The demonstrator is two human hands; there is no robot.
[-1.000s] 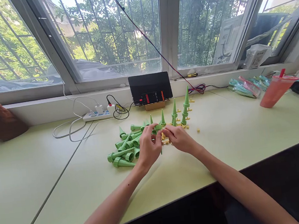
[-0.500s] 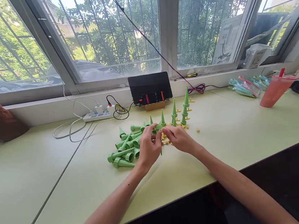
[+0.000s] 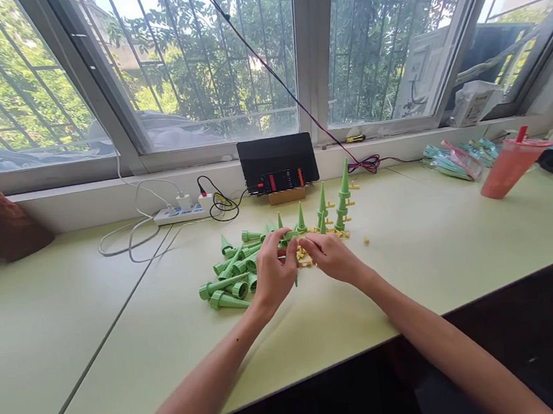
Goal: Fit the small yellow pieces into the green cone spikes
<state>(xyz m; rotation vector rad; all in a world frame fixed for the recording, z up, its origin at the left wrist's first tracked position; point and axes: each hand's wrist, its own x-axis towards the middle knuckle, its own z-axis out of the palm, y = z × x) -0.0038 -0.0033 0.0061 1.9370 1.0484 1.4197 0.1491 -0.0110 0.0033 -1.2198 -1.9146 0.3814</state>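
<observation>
My left hand is closed around a green plant watering spike, its cap end up and its tip pointing down below my fingers. Close to that cap, my right hand makes a pinch; whatever sits between its fingertips is too small to make out. Loose green spikes lie heaped beside my left hand. Under and behind my fingers are small yellow valve pieces, partly hidden. Behind my right hand stand stacks of green spikes with yellow valves sticking out sideways.
A single yellow piece lies right of my right hand. Behind stand a black tablet and a phone on a cardboard stand. A power strip with cables is at back left, a red cup at the right.
My fingertips have drawn slightly apart, the left hand shifting a little left with the spike. The heap and the stacks stay as they were.
</observation>
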